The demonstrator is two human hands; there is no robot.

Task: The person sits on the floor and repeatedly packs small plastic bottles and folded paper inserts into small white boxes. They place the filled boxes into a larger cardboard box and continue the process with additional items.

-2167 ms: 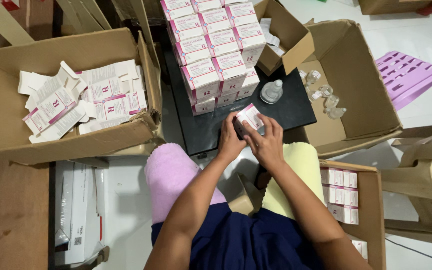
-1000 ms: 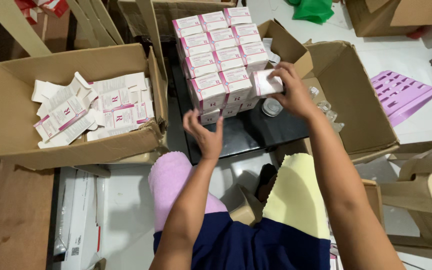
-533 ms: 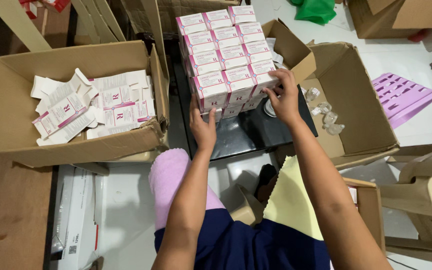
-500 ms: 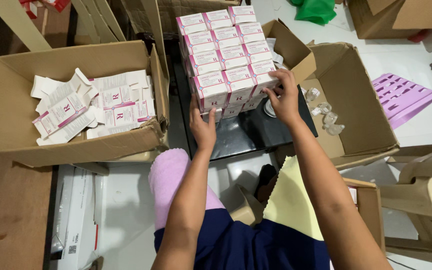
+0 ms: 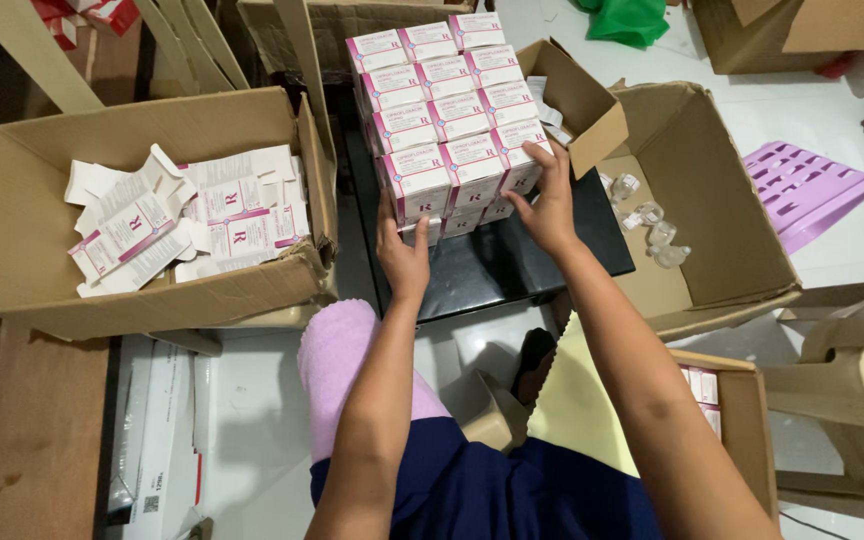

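Head view, hands (image 5: 402,255) flanking pink-white carton stack (image 5: 449,120)

Packing room: stacked medicine cartons (image 5: 447,110), cardboard boxes (image 5: 22,230)

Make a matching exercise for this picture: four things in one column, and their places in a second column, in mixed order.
Things:
1. stack of pink-and-white boxes
2. flat cartons
3. small clear bottles
4. lilac tray

Places:
A. on the white floor at the far right
B. inside the big carton on the left
C. on the black stand, between both hands
D. inside the open carton on the right

Pairs: 1-C, 2-B, 3-D, 4-A
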